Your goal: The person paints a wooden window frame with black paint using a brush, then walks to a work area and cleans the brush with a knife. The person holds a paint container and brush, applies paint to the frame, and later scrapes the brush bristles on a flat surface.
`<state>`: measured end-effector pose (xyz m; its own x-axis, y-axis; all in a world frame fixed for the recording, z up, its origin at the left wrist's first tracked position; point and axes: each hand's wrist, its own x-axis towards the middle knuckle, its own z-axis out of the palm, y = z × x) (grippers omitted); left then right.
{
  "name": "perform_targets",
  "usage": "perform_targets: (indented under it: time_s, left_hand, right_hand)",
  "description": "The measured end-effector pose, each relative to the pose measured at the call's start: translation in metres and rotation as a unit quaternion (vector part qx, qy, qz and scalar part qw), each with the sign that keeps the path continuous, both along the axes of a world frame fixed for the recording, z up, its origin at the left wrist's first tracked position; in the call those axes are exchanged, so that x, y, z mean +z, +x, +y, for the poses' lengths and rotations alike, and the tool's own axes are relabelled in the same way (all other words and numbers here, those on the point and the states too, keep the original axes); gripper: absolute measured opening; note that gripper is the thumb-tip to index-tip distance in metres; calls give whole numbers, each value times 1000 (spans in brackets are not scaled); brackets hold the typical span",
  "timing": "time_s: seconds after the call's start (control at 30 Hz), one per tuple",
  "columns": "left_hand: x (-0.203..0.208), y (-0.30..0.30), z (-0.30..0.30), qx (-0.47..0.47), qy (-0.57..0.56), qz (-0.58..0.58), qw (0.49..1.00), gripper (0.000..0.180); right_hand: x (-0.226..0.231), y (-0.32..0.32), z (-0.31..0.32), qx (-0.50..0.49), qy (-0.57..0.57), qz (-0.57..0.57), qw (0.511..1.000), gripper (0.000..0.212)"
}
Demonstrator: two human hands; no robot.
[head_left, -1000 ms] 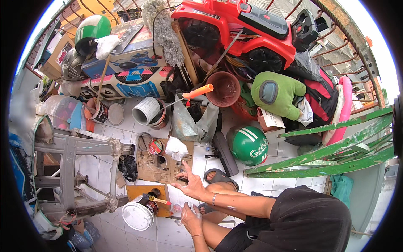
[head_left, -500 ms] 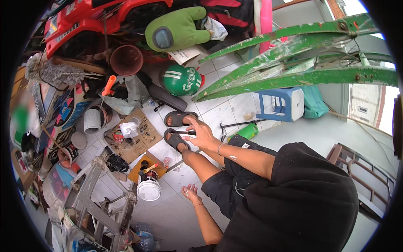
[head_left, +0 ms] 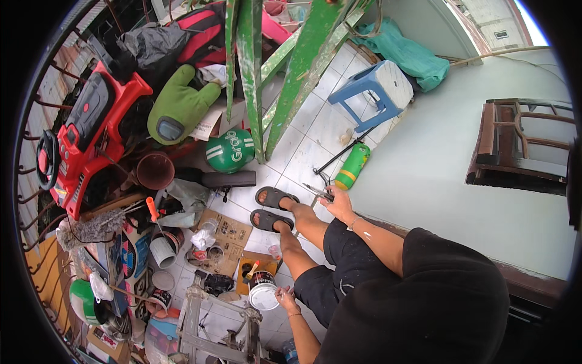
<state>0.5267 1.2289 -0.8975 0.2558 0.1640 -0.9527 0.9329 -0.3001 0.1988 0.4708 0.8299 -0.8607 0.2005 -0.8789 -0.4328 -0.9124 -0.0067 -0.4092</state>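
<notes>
My right hand (head_left: 340,205) is closed around a slim dark scissors-like tool (head_left: 319,192), its two narrow points directed away from me, above the tiles near a green and yellow canister (head_left: 353,167). My left hand (head_left: 286,296) is lower, with its fingers curled in at the side of a paint bucket (head_left: 264,297). What those fingers hold, if anything, is too small to make out, and I cannot tell whether they touch the bucket. An orange-handled paintbrush (head_left: 252,270) rests across the bucket's far side. Both my feet, in dark sandals (head_left: 273,219), are on the floor.
A green-painted frame (head_left: 285,79) juts in from above, near a blue stool (head_left: 382,94). A paint-spattered stepladder (head_left: 212,324) stands at the lower left. Cardboard (head_left: 228,233), a green helmet (head_left: 230,151), a green plush (head_left: 182,109) and a red toy car (head_left: 97,133) crowd the left.
My view has swung to the right, bringing in more wall. My right hand has moved from in front of my feet towards the canister. My left hand is now beside the bucket.
</notes>
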Motion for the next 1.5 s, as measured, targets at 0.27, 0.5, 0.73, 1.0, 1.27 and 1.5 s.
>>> perform_targets:
  time_s: [0.27, 0.5, 0.73, 1.0, 1.27, 1.5]
  left_hand:
    - [7, 127, -101, -251, -135, -123, 950, 18]
    - [24, 167, -275, -530, -289, -265, 752, 21]
    - [159, 116, -482, -696, -321, -245, 594, 26]
    - [155, 94, -542, -797, -258, -210, 504, 28]
    - [128, 144, -497, -829, -117, -244, 489, 26]
    - [140, 179, -406, -743, -39, -307, 593, 25]
  right_hand:
    - [52, -102, -13, -276, -63, -34, 958, 59]
    - [66, -144, -19, -472, -59, -72, 877, 51]
    - [74, -177, -74, -556, -109, -52, 823, 45]
    - [62, -171, -117, -586, -20, -122, 800, 49]
    - [53, -179, -109, -604, 19, -178, 777, 43]
    - [63, -175, -132, -567, 25, -216, 794, 38]
